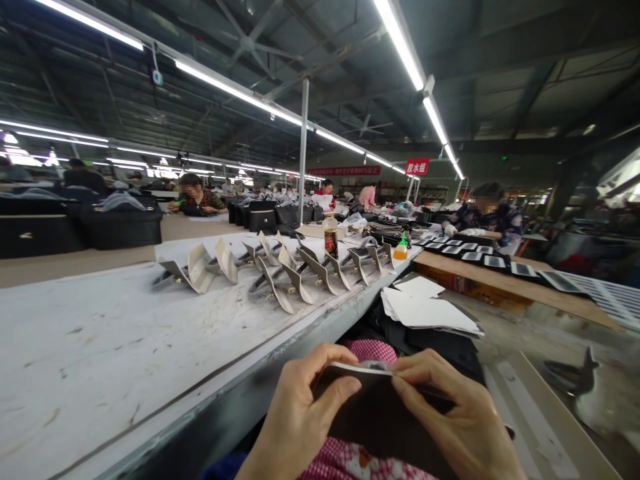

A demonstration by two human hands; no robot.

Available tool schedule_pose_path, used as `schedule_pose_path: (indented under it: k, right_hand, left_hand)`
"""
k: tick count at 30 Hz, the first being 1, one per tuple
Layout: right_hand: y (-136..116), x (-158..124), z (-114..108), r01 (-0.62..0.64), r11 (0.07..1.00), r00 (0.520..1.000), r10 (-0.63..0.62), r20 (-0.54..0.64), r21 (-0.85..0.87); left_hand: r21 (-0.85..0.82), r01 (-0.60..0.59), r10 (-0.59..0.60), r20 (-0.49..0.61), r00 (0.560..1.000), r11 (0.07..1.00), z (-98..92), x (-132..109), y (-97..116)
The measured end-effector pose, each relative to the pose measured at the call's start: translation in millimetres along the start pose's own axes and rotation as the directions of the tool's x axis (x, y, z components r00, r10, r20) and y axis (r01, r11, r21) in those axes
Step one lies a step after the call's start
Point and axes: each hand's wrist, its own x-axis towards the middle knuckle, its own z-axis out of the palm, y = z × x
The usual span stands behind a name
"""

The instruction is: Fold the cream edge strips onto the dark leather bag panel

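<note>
Between my two hands, over my lap, is a dark brown panel (377,420) with a pale upper edge. My left hand (307,403) is closed on its left side, thumb on the near face and fingers behind. With thumb and fingers pinched at the upper edge, my right hand (445,400) grips the panel right of its middle. A bit of clear plastic (375,365) shows behind the edge between my hands. To the left, a white-topped table (100,360) carries several curved beige flap pieces (320,270) with small metal fittings.
A dark-labelled bottle (331,237) and a small orange glue bottle (401,249) stand on the table. White sheets (430,310) lie stacked to the right. A gloved co-worker (483,220) sits by a board of black-and-white pieces (470,253). Black bags (120,223) stand left.
</note>
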Motion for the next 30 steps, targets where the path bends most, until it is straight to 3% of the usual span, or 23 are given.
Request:
schedule_pose_path:
  k: [3,8,14,18,20,24,26,30]
  right_hand:
    - [-5.2,-0.2,1.2,0.074,0.996,0.997,-0.075,-0.023,-0.046]
    - [-13.7,1.7,6.2,0.191,0.970,0.979,-0.199,-0.043,-0.151]
    - [-25.9,7.8,11.1,0.305,0.918,0.945,-0.324,-0.035,-0.254]
    - [-30.4,9.8,13.3,0.364,0.891,0.925,-0.380,-0.006,-0.271]
    - [-29.7,9.7,14.5,0.385,0.880,0.918,-0.397,0.013,-0.279]
    - [-24.8,11.2,18.6,0.419,0.865,0.907,-0.414,0.079,-0.276]
    - [-23.0,11.9,19.9,0.426,0.856,0.904,-0.419,0.089,-0.294]
    - [-25.5,0.9,13.3,0.428,0.819,0.874,-0.482,-0.055,-0.382]
  left_hand:
    - [0.233,-0.073,0.063,0.052,0.997,0.970,-7.7,1.9,-0.6]
    - [0.392,-0.158,0.102,0.160,0.982,0.906,-16.6,5.2,2.0]
    - [0.738,-0.323,0.088,0.339,0.937,0.593,-6.3,12.0,14.6]
    - [0.831,-0.307,-0.060,0.375,0.925,0.465,6.4,13.4,22.5]
    - [0.850,-0.317,-0.074,0.381,0.922,0.421,9.9,12.8,23.2]
    - [0.827,-0.391,-0.026,0.438,0.899,0.405,11.7,11.1,15.5]
    - [0.818,-0.368,0.005,0.408,0.913,0.443,12.0,10.9,7.0]
    - [0.801,-0.281,0.098,0.272,0.957,0.528,9.0,12.4,-13.5]
